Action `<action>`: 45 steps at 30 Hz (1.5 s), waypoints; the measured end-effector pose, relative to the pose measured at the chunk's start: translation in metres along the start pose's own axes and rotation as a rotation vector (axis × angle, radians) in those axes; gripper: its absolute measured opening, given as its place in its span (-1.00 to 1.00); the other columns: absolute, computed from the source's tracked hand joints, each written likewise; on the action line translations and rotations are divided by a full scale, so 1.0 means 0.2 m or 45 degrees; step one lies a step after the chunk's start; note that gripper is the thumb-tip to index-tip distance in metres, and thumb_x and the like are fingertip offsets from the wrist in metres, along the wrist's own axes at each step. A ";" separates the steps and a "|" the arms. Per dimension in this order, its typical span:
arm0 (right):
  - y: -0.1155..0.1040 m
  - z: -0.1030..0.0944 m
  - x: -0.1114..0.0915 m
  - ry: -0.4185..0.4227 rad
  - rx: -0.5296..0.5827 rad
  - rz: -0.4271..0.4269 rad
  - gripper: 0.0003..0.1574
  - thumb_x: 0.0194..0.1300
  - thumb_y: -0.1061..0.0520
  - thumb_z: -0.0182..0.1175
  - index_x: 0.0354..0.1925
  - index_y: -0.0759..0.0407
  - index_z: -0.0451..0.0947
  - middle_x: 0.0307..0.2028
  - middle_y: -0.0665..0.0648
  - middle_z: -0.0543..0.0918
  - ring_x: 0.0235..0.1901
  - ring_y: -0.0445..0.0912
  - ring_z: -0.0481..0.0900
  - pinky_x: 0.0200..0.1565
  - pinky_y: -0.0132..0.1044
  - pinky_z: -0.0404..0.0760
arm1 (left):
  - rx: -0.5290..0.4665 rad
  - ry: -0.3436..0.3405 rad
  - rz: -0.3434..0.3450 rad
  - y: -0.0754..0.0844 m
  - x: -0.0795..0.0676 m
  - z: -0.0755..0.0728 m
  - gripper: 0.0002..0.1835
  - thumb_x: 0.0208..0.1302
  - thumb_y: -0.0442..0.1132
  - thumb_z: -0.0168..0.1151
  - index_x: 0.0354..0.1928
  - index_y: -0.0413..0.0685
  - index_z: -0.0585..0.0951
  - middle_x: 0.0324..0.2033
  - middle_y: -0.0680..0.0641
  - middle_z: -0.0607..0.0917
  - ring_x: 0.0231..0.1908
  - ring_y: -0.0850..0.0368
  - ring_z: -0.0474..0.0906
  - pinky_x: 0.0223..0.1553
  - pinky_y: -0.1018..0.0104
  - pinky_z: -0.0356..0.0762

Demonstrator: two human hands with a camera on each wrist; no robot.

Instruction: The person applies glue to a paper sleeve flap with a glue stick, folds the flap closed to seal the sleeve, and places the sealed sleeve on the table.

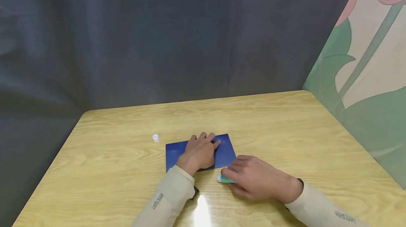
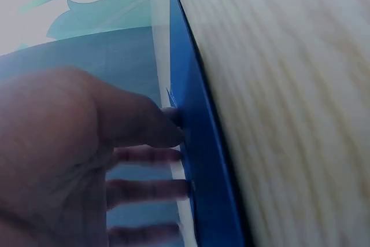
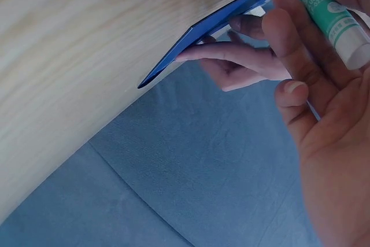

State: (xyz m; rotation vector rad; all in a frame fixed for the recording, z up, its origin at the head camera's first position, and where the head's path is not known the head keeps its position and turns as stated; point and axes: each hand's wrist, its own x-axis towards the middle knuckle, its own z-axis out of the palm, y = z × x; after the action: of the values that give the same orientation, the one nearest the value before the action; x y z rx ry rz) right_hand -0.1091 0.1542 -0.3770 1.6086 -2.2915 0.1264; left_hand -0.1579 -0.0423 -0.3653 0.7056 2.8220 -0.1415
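My left hand [image 1: 200, 152] rests with spread fingers on a dark blue rectangular sheet of paper [image 1: 226, 151] lying on the table. In the left wrist view, the fingertips and thumb of the left hand [image 2: 63, 125] touch the blue paper [image 2: 199, 143], whose edge stands slightly off the wood. My right hand [image 1: 253, 179] grips a green-and-white glue stick [image 1: 227, 179] just off the paper's near right corner. Its white end points left; in the right wrist view the glue stick [image 3: 329, 15] lies between thumb and fingers, with the blue paper [image 3: 191, 39] beyond.
A small white cap [image 1: 155, 137] stands on the wooden table [image 1: 111, 170], left of the paper's far left corner. Dark cloth [image 1: 177, 43] hangs along the back and left edges. On the right rises a panel with a flower print [image 1: 364, 79].
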 end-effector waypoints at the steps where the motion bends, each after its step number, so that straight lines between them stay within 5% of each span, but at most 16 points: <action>1: 0.00 0.00 0.00 -0.003 -0.003 -0.007 -0.73 0.13 0.07 0.33 -0.29 -0.04 0.39 -0.55 -0.24 0.37 -0.53 -0.34 0.28 -0.39 -0.46 0.37 | -0.013 -0.004 0.008 0.00 0.00 0.00 -0.47 0.52 -0.13 0.00 0.48 0.29 0.31 0.49 0.17 0.25 0.45 0.13 0.20 0.38 0.04 0.28; 6: 0.01 0.00 0.01 -0.010 -0.007 -0.028 -0.71 0.13 0.06 0.33 -0.29 -0.04 0.39 -0.56 -0.24 0.36 -0.54 -0.34 0.25 -0.40 -0.48 0.33 | -0.100 0.034 0.052 -0.02 0.01 0.01 -0.51 0.52 -0.20 -0.04 0.44 0.15 0.39 0.47 0.13 0.33 0.46 0.13 0.22 0.43 0.08 0.25; 15: 0.00 0.00 0.02 -0.020 0.002 -0.053 -0.69 0.12 0.04 0.34 -0.30 -0.05 0.37 -0.56 -0.23 0.35 -0.55 -0.34 0.23 -0.41 -0.47 0.32 | -0.057 0.021 0.012 -0.01 0.03 0.02 -0.46 0.52 -0.13 -0.02 0.50 0.25 0.29 0.46 0.13 0.28 0.40 0.12 0.24 0.29 0.03 0.35; 25: 0.01 0.00 0.02 -0.054 0.001 -0.029 -0.71 0.12 0.04 0.33 -0.29 -0.05 0.38 -0.56 -0.24 0.36 -0.54 -0.34 0.23 -0.41 -0.47 0.31 | -0.062 0.017 0.000 -0.01 0.01 0.03 -0.45 0.53 -0.08 -0.04 0.51 0.22 0.25 0.50 0.17 0.24 0.46 0.15 0.20 0.44 -0.05 0.11; 29: 0.00 0.02 0.01 -0.060 0.017 -0.016 -0.72 0.15 0.04 0.33 -0.28 -0.05 0.39 -0.54 -0.24 0.39 -0.53 -0.34 0.24 -0.40 -0.47 0.32 | -0.145 0.015 0.036 -0.06 -0.05 0.06 -0.43 0.52 -0.08 -0.01 0.52 0.16 0.24 0.54 0.16 0.17 0.54 0.14 0.06 0.49 -0.09 0.02; 32: 0.01 0.03 0.00 -0.044 0.016 -0.007 -0.72 0.16 0.03 0.34 -0.27 -0.05 0.40 -0.53 -0.24 0.42 -0.52 -0.34 0.30 -0.38 -0.46 0.37 | -0.133 0.106 0.090 -0.09 -0.12 0.07 -0.45 0.52 -0.09 0.00 0.50 0.08 0.29 0.51 0.09 0.24 0.52 0.09 0.10 0.46 -0.03 0.12; 37: 0.06 0.02 -0.04 -0.007 -0.030 0.020 -0.66 0.09 0.05 0.38 -0.33 -0.04 0.36 -0.58 -0.22 0.34 -0.55 -0.34 0.29 -0.40 -0.46 0.32 | -0.084 0.304 0.203 -0.09 -0.31 0.07 -0.58 0.47 -0.15 0.08 0.29 -0.08 0.56 0.12 -0.01 0.57 0.03 0.10 0.46 -0.01 0.23 0.52; 40: 0.09 0.02 -0.08 0.017 -0.060 0.018 -0.62 0.03 0.07 0.40 -0.33 -0.03 0.35 -0.59 -0.21 0.29 -0.56 -0.33 0.26 -0.41 -0.47 0.28 | -0.079 0.289 0.260 -0.07 -0.42 0.09 -0.61 0.43 -0.16 0.11 0.23 -0.06 0.60 0.02 0.00 0.59 -0.09 0.11 0.47 -0.26 0.30 0.48; 45: 0.11 0.03 -0.10 0.069 -0.069 0.010 -0.65 0.02 0.08 0.37 -0.29 -0.01 0.38 -0.59 -0.20 0.27 -0.56 -0.31 0.25 -0.41 -0.45 0.31 | -0.078 0.225 0.230 -0.09 -0.47 0.13 -0.56 0.42 -0.11 0.12 0.29 0.00 0.55 0.16 0.02 0.56 0.04 0.08 0.49 -0.27 0.24 0.50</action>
State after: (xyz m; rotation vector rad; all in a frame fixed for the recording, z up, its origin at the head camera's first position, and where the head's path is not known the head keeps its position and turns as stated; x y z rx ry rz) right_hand -0.1247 0.1786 -0.3867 1.5504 -2.2415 0.1077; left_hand -0.0799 -0.1039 -0.3677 0.9989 2.8930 0.0397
